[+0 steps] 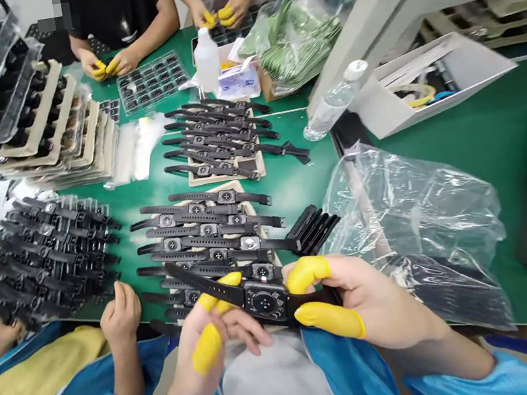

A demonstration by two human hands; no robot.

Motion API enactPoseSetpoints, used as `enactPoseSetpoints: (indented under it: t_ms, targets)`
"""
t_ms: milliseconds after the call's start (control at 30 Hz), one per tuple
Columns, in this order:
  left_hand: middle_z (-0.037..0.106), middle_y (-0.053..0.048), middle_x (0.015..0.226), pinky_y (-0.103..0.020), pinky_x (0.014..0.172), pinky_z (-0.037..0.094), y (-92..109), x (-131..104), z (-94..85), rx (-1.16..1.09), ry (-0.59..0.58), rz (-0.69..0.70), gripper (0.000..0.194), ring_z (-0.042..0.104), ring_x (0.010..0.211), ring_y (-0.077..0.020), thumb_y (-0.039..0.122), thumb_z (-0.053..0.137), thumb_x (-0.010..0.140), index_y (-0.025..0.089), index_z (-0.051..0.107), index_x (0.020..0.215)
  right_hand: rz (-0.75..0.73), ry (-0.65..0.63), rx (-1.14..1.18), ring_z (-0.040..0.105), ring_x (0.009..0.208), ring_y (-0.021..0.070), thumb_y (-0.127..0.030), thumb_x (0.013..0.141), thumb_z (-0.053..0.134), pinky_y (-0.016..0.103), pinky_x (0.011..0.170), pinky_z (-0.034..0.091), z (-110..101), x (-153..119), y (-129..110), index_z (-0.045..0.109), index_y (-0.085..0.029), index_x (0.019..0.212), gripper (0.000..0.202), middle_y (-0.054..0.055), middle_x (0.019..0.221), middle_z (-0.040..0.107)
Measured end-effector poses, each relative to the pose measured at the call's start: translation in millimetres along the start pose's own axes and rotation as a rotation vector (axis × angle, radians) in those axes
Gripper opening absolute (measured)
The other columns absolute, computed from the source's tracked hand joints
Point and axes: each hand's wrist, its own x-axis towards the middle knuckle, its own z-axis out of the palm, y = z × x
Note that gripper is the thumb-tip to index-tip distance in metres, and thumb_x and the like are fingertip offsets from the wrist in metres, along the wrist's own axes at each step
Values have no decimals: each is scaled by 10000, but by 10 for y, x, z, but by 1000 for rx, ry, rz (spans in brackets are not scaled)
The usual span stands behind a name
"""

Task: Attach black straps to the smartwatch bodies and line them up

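In front of my body is a black smartwatch (265,303) with its sensor side facing up. My right hand (353,303) pinches its strap close to the case, between a thumb and finger in yellow finger cots. On the other side, my left hand (214,333) supports the watch, a cot-covered finger behind the long perforated strap (207,285). Its thumb stands away from the strap and the lower fingers are loosely spread under the case. Just beyond lies a tray (227,189) covered with rows of similar black watches. Several loose black straps (315,226) lie right of it.
A second watch tray (227,171) sits farther back. To the right are a clear plastic bag (422,200), a water bottle (335,101) and a white box (434,83). Stacked trays (46,137) and piled watches (49,256) occupy the left, beside a co-worker's hand (120,311).
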Motion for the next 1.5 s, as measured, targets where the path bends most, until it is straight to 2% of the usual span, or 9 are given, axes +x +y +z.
enactPoseSetpoints:
  t_ms: [100, 200, 400, 700, 1100, 1200, 1300, 1400, 1500]
  targets:
    - [758, -77, 701, -397, 557, 620, -50, -17, 333, -106, 54, 45, 681, 750, 630, -275, 844, 583, 864, 221, 778, 1061, 34, -47, 47, 628, 679, 151, -425, 941, 768, 254, 623, 537, 44, 8, 53, 670, -214, 864, 246, 33, 813, 712]
    - [731, -47, 622, -376, 561, 623, 31, -7, 469, -183, 86, 121, 497, 731, 571, -251, 686, 716, 886, 202, 800, 964, 44, -47, 42, 592, 639, 145, -489, 940, 758, 256, 598, 518, 75, 4, 88, 658, -211, 839, 312, 24, 751, 681]
    - [759, -62, 695, -410, 639, 653, 98, -39, 441, -170, 94, 161, 477, 770, 691, -281, 657, 692, 921, 203, 823, 983, 36, -67, 45, 574, 635, 140, -543, 945, 732, 257, 599, 506, 122, 11, 100, 636, -205, 809, 377, 25, 755, 667]
    - [743, -55, 654, -321, 595, 631, 90, -28, 425, -161, 56, 241, 472, 733, 608, -207, 577, 656, 978, 177, 795, 770, 37, -92, 108, 577, 670, 148, -464, 949, 745, 272, 629, 506, 131, 4, 113, 624, -204, 833, 309, 24, 778, 656]
    - [793, -83, 753, -308, 625, 635, 34, 11, 393, -210, 53, 216, 426, 754, 638, -207, 569, 680, 972, 156, 779, 1000, 6, -39, 62, 678, 717, 149, -360, 931, 785, 239, 669, 571, 88, 53, 144, 706, -217, 886, 169, 27, 849, 752]
    - [808, -78, 858, -273, 695, 628, -13, -23, 355, -142, 5, 203, 351, 758, 730, -176, 484, 674, 1002, 177, 741, 1161, 16, 67, -45, 712, 750, 174, -417, 901, 810, 262, 694, 596, -37, 104, 178, 743, -234, 883, 196, 34, 861, 777]
    - [806, -76, 1026, -283, 822, 629, -81, -72, 271, 126, 28, 260, 327, 765, 891, -174, 359, 675, 1014, 225, 685, 1312, 22, 286, -150, 698, 709, 182, -502, 792, 889, 277, 644, 586, -301, 245, 215, 751, -238, 850, 303, 34, 805, 761]
    - [791, -59, 1106, -290, 924, 608, -161, -77, 160, 510, 145, 448, 288, 750, 1011, -174, 204, 651, 1001, 247, 690, 1284, 7, 476, -193, 633, 620, 152, -511, 697, 945, 275, 583, 539, -664, 508, 250, 732, -234, 864, 388, -3, 715, 700]
    - [770, -81, 1162, -325, 965, 598, -250, -36, 67, 797, 273, 705, 390, 711, 1079, -189, 93, 631, 959, 214, 660, 1328, -44, 507, -227, 605, 601, 139, -470, 703, 944, 281, 580, 504, -1020, 880, 319, 695, -225, 869, 386, -29, 661, 648]
